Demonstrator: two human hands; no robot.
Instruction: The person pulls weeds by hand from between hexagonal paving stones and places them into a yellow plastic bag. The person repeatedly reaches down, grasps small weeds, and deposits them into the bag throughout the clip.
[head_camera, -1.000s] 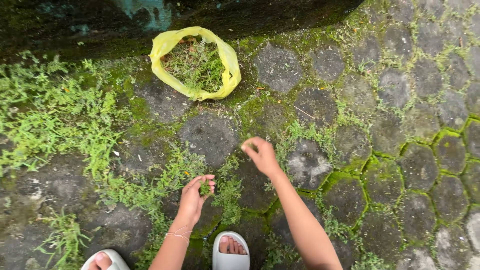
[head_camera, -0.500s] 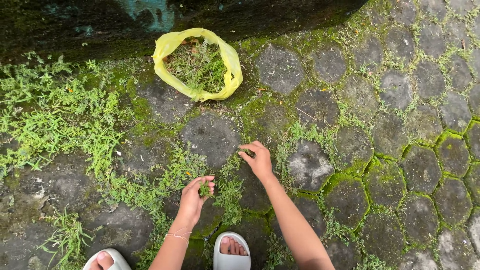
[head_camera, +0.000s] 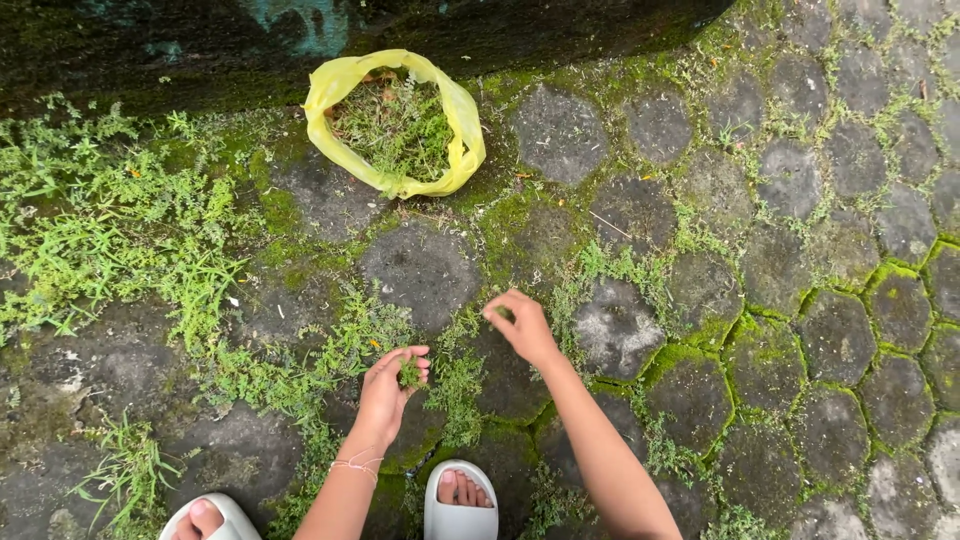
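The left hand is cupped palm-up, fingers curled around a small tuft of weeds; the right hand reaches low over the mossy pavers, fingertips pinched on a green sprig; the yellow bag sits well apart, bare stone between.

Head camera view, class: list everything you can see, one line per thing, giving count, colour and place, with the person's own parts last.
plastic bag: one, yellow, open, upper middle, holding pulled weeds
paving stones: many, dark grey, hexagonal, across the ground
weeds: many, green, thickest at left and in the joints
wall: one, dark, mossy, along the top
slippers: two, white, bottom edge
bracelet: one, thin, left wrist
left hand: holds a small green tuft
right hand: pinching at weeds between stones
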